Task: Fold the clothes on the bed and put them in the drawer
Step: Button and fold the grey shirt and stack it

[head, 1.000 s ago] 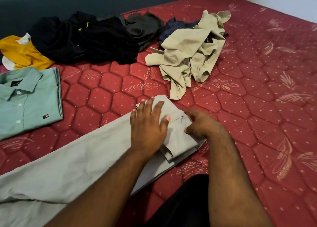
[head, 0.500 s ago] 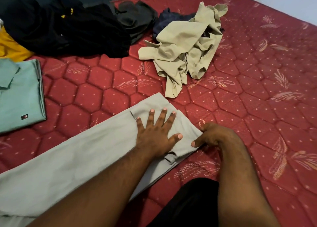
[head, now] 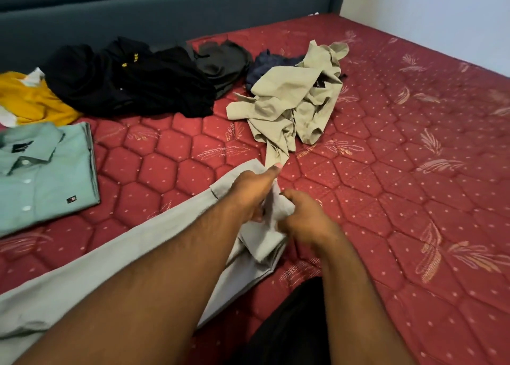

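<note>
Both hands have left their flat press on the cloth and now bunch up its end: half a second ago the left palm lay spread on the grey trousers, and now the left hand [head: 252, 192] has its fingers curled round the top edge of the fabric, thumb stretched forward, while the right hand [head: 305, 217] grips the same lifted fold from the other side. The grey trousers [head: 110, 265] lie in a long band across the bed [head: 386, 171], running from the fingers back toward the person's left, with a small doubled flap hanging just under the fingers. The step in hand looks like turning the waist end over to start the fold. To do it well, both sets of fingers should hold the two corners level and carry them back along the length together — if one hand leads, the fold will skew. The band behind the fingers should stay flat on the mattress, so lift only the end. Beyond the fingers the beige garment [head: 292, 99] lies crumpled, its lowest tip almost touching the left thumb — keep it from being dragged along. Far to the left of the fingers a folded green shirt [head: 47, 177] waits, with the black clothes [head: 129, 80] and a yellow garment [head: 30, 99] beyond it still unfolded.
</note>
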A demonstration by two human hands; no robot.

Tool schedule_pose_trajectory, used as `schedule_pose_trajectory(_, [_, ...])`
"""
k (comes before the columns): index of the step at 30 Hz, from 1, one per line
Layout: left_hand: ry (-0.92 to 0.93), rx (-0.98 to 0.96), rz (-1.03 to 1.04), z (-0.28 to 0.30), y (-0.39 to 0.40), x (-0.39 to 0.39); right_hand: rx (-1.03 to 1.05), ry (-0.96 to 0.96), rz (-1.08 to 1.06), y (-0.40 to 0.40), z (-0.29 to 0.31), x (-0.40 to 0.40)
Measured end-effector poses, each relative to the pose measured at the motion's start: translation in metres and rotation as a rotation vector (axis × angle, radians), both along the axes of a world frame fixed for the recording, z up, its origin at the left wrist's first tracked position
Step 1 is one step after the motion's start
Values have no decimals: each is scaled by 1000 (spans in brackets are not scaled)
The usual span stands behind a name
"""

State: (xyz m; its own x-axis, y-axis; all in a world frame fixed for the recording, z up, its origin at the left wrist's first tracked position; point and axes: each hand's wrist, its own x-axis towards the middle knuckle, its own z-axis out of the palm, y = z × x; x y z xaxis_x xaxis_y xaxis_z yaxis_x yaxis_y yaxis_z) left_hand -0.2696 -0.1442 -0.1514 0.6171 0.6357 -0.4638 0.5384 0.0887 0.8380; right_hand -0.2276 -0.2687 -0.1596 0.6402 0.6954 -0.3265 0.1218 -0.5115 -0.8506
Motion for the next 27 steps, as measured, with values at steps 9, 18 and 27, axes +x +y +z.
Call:
schedule_pose_trajectory(9, [-221, -107, 419, 6, 37, -169, 169, -640, 300, 13, -4, -179])
schedule_pose_trajectory(18, [-287, -321, 703, -33, 57, -385, 433, -799, 1000, 40, -46, -267])
schedule_pose_trajectory(27, [-395, -149, 788, -47, 43, -371, -13, 120, -2, 50, -63, -183])
